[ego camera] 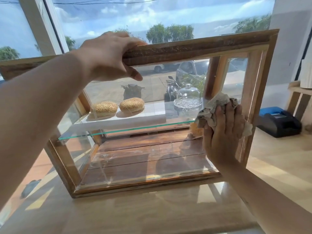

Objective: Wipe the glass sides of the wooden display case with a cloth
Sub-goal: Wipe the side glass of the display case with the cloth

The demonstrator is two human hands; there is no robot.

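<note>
The wooden display case (185, 49) stands on a pale wooden counter, its front glass pane facing me. My left hand (109, 56) grips the top wooden rail near its left end, thumb under the rail against the glass. My right hand (222, 134) presses a crumpled off-white cloth (217, 102) flat against the right part of the front pane, beside the right wooden post. Inside, a glass shelf (118, 131) carries a white slab with two sesame buns (118, 107) and a small glass dome on a dish (188, 97).
A black and blue device (278, 122) sits on the counter to the right of the case. A wooden rack (298, 100) stands at the far right. A large window behind the case shows a street with parked motorbikes and cars.
</note>
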